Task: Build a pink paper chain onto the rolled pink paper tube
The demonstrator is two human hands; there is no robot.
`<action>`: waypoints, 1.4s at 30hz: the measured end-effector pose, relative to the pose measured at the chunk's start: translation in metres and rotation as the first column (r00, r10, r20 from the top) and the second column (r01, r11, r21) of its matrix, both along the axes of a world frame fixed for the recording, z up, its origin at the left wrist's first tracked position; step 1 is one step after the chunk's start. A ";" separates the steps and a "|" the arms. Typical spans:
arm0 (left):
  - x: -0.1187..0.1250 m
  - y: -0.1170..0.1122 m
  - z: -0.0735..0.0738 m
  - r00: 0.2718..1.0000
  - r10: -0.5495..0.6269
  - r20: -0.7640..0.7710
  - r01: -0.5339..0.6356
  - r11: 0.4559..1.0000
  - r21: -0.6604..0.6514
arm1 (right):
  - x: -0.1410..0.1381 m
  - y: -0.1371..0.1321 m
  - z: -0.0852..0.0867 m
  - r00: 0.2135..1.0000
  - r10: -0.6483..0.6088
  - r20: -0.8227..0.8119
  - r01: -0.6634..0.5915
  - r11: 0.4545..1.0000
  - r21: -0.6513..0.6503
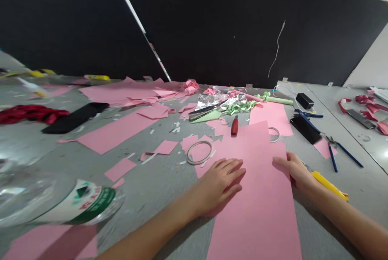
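A long sheet of pink paper [257, 211] lies in front of me on the grey table. My left hand [222, 181] rests palm down on its left part, fingers stretched out. At the sheet's right edge my right hand [295, 169] grips the paper, thumb on top and the other fingers mostly hidden. A red-handled tool [234, 126] lies by the sheet's far end. One roll of narrow tape [199, 153] sits beyond my left hand, and another tape roll [274, 134] shows partly past the sheet. Beside my right wrist is a yellow cutter [330, 186].
A clear plastic bottle [93, 202] lies at the left. Blue-handled pliers [345, 151] and a black phone [305, 128] lie at the right. Scissors [209, 110], green paper curls [241, 107] and pink scraps [121, 169] are spread farther back. A black panel [212, 29] rises behind.
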State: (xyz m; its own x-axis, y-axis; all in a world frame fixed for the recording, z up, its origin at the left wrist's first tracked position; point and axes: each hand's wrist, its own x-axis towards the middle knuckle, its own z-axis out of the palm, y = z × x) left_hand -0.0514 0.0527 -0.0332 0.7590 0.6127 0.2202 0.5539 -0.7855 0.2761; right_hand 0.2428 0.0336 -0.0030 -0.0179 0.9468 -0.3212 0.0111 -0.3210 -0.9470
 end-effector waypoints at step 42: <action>-0.005 0.004 0.003 0.988 0.133 0.079 -0.121 0.984 -0.133 | 0.037 0.019 -0.017 0.805 -0.133 0.578 -0.125 0.914 0.385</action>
State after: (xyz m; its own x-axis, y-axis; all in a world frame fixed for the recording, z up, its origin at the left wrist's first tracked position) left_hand -0.0563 0.0569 -0.0304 0.6544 0.7302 0.1963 0.6162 -0.6655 0.4212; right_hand 0.2801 0.0522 -0.0197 0.0531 0.9909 0.1237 0.5984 0.0675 -0.7984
